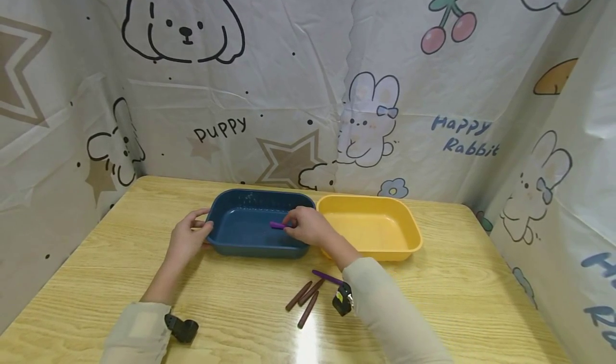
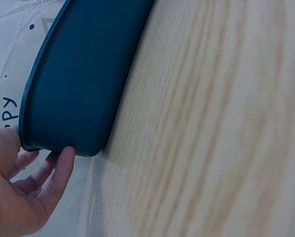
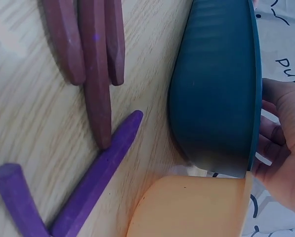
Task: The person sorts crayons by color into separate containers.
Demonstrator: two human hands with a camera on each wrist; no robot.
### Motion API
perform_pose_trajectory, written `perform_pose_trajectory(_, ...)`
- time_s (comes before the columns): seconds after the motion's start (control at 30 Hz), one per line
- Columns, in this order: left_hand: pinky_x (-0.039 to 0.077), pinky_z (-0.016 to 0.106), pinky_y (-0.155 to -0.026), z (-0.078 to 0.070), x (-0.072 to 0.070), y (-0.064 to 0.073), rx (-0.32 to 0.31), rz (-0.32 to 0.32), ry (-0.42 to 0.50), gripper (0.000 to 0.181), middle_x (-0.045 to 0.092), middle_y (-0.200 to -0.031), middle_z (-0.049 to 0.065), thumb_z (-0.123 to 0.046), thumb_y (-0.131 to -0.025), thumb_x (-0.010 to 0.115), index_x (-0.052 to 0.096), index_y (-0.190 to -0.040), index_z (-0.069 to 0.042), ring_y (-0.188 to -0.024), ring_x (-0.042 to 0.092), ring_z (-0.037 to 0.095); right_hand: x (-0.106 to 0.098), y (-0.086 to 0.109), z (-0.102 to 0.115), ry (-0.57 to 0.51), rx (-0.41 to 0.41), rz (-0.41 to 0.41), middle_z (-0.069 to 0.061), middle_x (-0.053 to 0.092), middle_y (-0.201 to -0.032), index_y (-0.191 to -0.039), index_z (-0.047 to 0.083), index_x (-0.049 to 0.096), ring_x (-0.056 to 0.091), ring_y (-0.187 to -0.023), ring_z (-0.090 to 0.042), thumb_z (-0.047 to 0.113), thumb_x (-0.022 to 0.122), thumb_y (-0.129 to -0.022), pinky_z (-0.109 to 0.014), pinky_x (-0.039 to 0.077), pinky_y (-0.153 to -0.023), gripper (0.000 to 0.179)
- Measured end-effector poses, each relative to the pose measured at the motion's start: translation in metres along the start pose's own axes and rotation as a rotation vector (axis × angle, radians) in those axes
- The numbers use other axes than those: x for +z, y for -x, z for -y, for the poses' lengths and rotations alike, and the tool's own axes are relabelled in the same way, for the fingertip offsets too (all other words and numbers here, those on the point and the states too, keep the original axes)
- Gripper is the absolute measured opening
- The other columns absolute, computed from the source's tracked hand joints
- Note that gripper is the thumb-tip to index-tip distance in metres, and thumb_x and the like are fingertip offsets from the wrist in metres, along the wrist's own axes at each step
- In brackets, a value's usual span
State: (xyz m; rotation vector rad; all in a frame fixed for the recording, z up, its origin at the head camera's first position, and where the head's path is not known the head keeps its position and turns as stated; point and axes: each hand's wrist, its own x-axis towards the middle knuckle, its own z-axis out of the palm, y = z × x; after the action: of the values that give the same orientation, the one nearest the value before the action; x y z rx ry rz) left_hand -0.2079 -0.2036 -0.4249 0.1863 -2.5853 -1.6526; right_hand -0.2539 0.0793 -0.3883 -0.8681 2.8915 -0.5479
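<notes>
A dark blue bin (image 1: 260, 249) stands on the table. My left hand (image 1: 189, 231) grips its left end, thumb over the rim and fingers against the outer wall, as the left wrist view also shows. Inside the bin's right part, my right hand (image 1: 308, 226) pinches a purple crayon (image 1: 276, 225); in the right wrist view the bin's wall hides that crayon. Three brown crayons (image 1: 308, 309) lie on the table in front of the bins. Beside them are two more purple crayons (image 3: 99, 180), partly covered by the right wrist in the head view.
A yellow bin (image 1: 368, 254) stands close against the blue bin's right side. The wooden table (image 1: 231, 310) ends at a printed cloth (image 1: 289, 86) that hangs behind and along both sides. Small black cameras (image 1: 182, 329) are strapped to the wrists.
</notes>
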Motion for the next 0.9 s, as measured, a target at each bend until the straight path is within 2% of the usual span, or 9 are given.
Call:
perform_pose_trajectory(0.23,0.059,0.031,-0.064,0.000,0.000,0.001,0.006,0.001,-0.002,0.047,0.055,-0.116,0.025,-0.019,-0.095,0.051,0.042,-0.140,-0.007,-0.070,0.061,0.006,0.004,-0.003,0.002,0.008,0.004,0.010,-0.001,0.061,-0.080,-0.098,0.011,0.072,0.050,-0.073,-0.013,0.023,0.067,-0.086,-0.024,0.046,-0.068,0.017)
perform_pose_trajectory(0.43,0.059,0.032,-0.063,0.001,0.000,0.000,0.006,-0.004,-0.005,0.046,0.055,-0.116,0.026,-0.018,-0.095,0.051,0.043,-0.139,-0.007,-0.071,0.062,0.009,0.005,-0.004,0.001,0.040,-0.011,-0.016,-0.003,0.063,-0.092,-0.099,0.012,0.073,0.055,-0.085,-0.015,0.025,0.067,-0.086,-0.027,0.050,-0.078,0.019)
perform_pose_trajectory(0.63,0.059,0.032,-0.064,0.001,0.001,-0.001,0.009,-0.005,0.000,0.046,0.055,-0.116,0.026,-0.017,-0.095,0.051,0.042,-0.139,-0.006,-0.072,0.063,0.009,-0.004,0.003,0.001,-0.004,-0.018,-0.048,-0.005,0.063,-0.095,-0.098,0.012,0.072,0.058,-0.091,-0.018,0.023,0.066,-0.086,-0.032,0.051,-0.082,0.017)
perform_pose_trajectory(0.9,0.059,0.033,-0.064,0.001,0.002,0.000,0.009,-0.010,0.015,0.046,0.055,-0.116,0.026,-0.016,-0.095,0.051,0.042,-0.139,-0.006,-0.069,0.062,0.008,-0.013,0.014,-0.004,-0.042,-0.022,-0.062,-0.006,0.062,-0.096,-0.100,0.010,0.072,0.057,-0.091,-0.020,0.022,0.066,-0.087,-0.034,0.051,-0.083,0.018)
